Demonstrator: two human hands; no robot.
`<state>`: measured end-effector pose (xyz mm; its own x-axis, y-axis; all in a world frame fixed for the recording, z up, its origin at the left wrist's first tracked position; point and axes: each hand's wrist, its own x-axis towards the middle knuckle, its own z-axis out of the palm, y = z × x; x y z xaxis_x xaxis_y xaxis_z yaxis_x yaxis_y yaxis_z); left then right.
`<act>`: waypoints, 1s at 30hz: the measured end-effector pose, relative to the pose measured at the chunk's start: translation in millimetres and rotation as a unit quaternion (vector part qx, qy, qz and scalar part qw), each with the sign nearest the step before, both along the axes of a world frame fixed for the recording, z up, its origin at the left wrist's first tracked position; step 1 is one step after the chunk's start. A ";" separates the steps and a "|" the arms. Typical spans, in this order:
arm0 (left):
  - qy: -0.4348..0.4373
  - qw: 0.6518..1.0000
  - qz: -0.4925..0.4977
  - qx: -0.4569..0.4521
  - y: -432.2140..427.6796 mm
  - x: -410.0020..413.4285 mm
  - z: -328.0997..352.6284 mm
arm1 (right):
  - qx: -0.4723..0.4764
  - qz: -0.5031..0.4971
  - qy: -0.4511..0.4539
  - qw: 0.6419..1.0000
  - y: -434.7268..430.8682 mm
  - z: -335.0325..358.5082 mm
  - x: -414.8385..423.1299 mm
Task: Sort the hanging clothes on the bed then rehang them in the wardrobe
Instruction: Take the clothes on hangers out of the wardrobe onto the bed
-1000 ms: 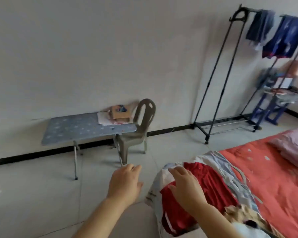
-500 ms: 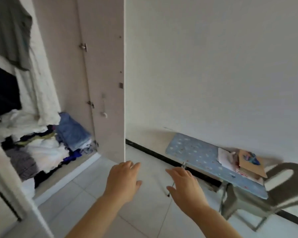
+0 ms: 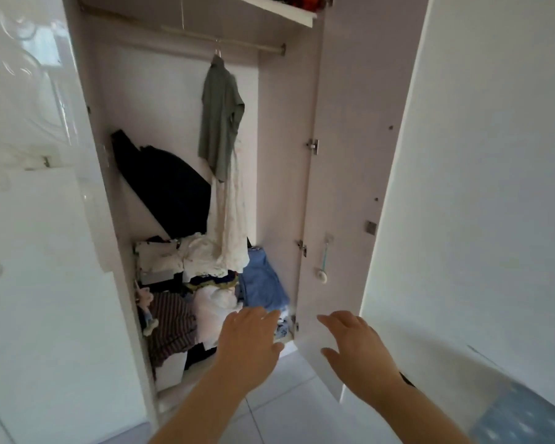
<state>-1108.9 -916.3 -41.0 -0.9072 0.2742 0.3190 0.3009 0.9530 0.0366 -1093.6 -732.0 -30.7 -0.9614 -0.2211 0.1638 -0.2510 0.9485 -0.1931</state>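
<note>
1. While a single green shirt (image 3: pixel 221 123) hangs near the right end of the rail (image 3: pixel 237 43), the wardrobe (image 3: pixel 282 155) stands open, so I judge the sorting has hardly begun. The shirt looks soft and limp, with a pale, thin dress (image 3: pixel 231 219) trailing below it.
2. A dark garment (image 3: pixel 164 193) slumps against the back wall's left side. A crumpled heap (image 3: pixel 205 283) of white, striped and blue cloth fills the wardrobe's bottom.
3. The left hand (image 3: pixel 249 341) and right hand (image 3: pixel 356 344) hold nothing. They reach forward with fingers spread and nearly straight, probably to lift clothes out.
4. The smooth door (image 3: pixel 343 187) is swung wide to the right, giving clear access.
</note>
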 end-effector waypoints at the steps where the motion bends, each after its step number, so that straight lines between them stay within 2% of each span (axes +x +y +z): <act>1: 0.000 1.000 0.007 0.002 -2.3 -13.9 2.9 | -0.001 0.010 0.006 1.000 -3.0 2.4 -19.5; 6: 0.039 0.998 0.018 0.035 -22.4 -104.6 13.9 | 0.003 0.037 0.038 0.999 -21.2 13.5 -126.6; 8: 0.004 0.997 0.026 0.066 -32.1 -146.4 15.7 | 0.009 0.037 0.050 0.998 -32.3 17.8 -170.6; 15: 0.045 0.994 0.058 0.082 -67.7 -287.6 41.9 | 0.005 0.065 0.079 0.995 -73.8 51.5 -312.9; 21: 0.122 0.984 0.081 0.104 -94.5 -392.9 71.7 | 0.008 0.111 0.110 0.988 -110.8 79.1 -426.6; 30: 0.203 0.963 0.130 0.120 -146.6 -551.4 134.2 | -0.014 0.206 0.222 0.953 -170.1 143.6 -600.9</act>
<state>-1660.3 -1063.0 93.2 -0.7229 -0.0702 0.6874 0.0899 0.9768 0.1943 -1694.5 -902.1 112.8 -0.6284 -0.5553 0.5448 -0.6643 0.7474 -0.0045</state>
